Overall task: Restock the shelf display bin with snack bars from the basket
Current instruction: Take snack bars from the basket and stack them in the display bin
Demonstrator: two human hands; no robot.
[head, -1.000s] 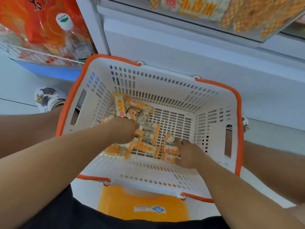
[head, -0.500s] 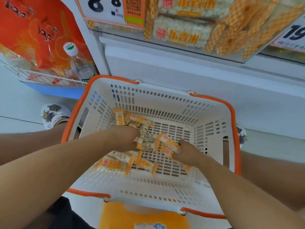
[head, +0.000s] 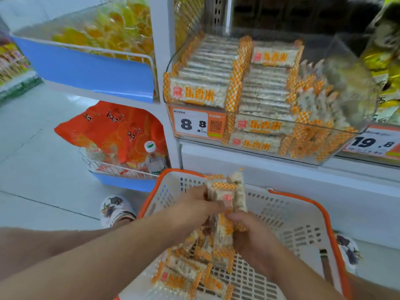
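A white basket with an orange rim [head: 311, 204] sits on the floor in front of me, with several orange-and-white snack bars [head: 184, 271] loose on its bottom. Both hands are raised above it holding one bunch of snack bars [head: 227, 195] upright. My left hand [head: 194, 208] grips the bunch from the left. My right hand [head: 253, 237] grips it from below on the right. Above stands the clear shelf display bin [head: 350, 146], holding rows of the same bars.
A price tag reading 8.8 [head: 190, 124] hangs on the bin's front. Left of the shelf post, a wire-fronted blue bin holds orange bags [head: 112, 135] and a water bottle [head: 153, 159]. My shoes [head: 116, 208] flank the basket on white floor.
Both hands have risen from the basket's bottom holding a bunch of bars together. The view has tilted up, and the display bin now shows in full.
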